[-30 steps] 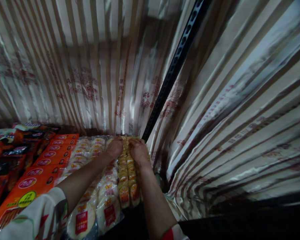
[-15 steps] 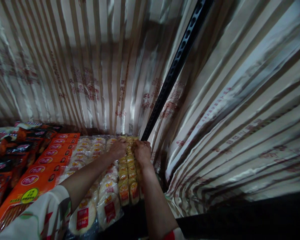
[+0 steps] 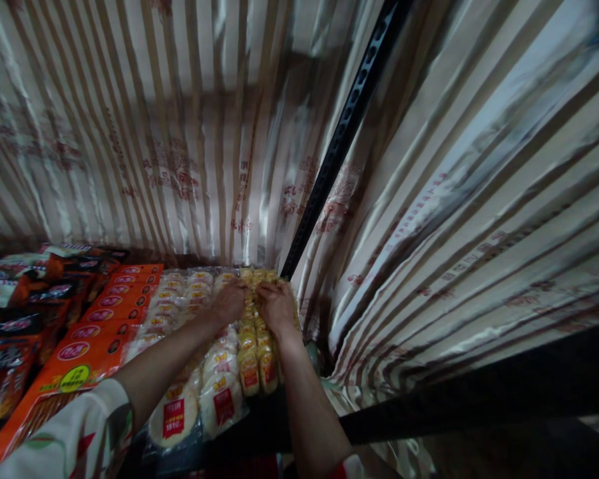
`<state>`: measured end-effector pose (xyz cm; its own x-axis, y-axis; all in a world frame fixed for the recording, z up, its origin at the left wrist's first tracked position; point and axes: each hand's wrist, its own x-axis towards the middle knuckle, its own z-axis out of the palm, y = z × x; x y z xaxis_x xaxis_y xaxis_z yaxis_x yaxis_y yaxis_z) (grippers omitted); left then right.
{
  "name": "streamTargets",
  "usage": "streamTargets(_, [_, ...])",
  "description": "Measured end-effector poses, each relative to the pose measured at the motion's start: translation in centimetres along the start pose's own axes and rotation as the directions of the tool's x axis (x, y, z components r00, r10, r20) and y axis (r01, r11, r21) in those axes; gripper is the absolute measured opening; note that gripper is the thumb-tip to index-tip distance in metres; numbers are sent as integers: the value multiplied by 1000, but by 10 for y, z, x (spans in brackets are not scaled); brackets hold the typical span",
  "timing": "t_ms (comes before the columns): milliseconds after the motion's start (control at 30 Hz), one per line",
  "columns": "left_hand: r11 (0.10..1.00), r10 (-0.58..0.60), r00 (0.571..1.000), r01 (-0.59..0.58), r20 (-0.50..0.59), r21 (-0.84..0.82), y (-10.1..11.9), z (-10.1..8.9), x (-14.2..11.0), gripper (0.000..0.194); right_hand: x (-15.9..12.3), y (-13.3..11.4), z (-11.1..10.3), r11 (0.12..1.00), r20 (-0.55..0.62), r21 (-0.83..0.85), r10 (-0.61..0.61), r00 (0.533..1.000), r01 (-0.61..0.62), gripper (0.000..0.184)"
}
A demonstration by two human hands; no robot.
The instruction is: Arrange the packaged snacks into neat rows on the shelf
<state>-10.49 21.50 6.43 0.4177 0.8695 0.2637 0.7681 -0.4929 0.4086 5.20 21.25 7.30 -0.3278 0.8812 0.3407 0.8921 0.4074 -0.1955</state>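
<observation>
Shiny black and orange plastic bags (image 3: 10, 352) lie at the far left. Next come flat orange packs (image 3: 87, 342), the front one with thin brown sticks (image 3: 44, 411) inside. Then clear plastic packs (image 3: 221, 404) hold round, pale cakes (image 3: 160, 436). The left hand (image 3: 229, 303) touches rows of small, shiny yellow packs (image 3: 248, 368). The right hand (image 3: 277, 306) touches them too. Fingers are bent, but I cannot tell if either grip is closed. A black metal post (image 3: 347, 126) rises behind.
</observation>
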Motion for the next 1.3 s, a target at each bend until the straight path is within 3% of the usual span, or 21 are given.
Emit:
streamTargets(167, [998,-10,1000,11,-18,62,8,-4,-7,36,-8,-2,-13,995,-49,66,76,996,-73,34])
streamTargets(367, [994,57,998,-56,-5,92,20,0,-9,29,-21,-6,-22,980,-29,-4,197,980,-197,33])
streamTargets(567, [995,28,999,-26,-24,93,24,4,-9,31,-25,-5,-19,980,-20,7,198,980,-198,45])
streamTargets(800, [990,-117,990,123,-82,69,30,-6,-23,29,-38,-5,-23,975,-107,81,213,971,-206,52])
streamTargets(1067, [996,-81,996,79,35,51,34,-6,-23,35,-42,-8,-18,989,-20,104,108,994,-105,51])
streamTargets(1200, [995,-81,997,80,7,65,41,-9,-32,36,-49,-9,-18,980,-65,128,162,985,-153,57])
streamTargets(1300, [996,-60,998,60,-5,68,48,-9,-39,33,-54,-9,-17,970,-83,158,200,976,-186,50])
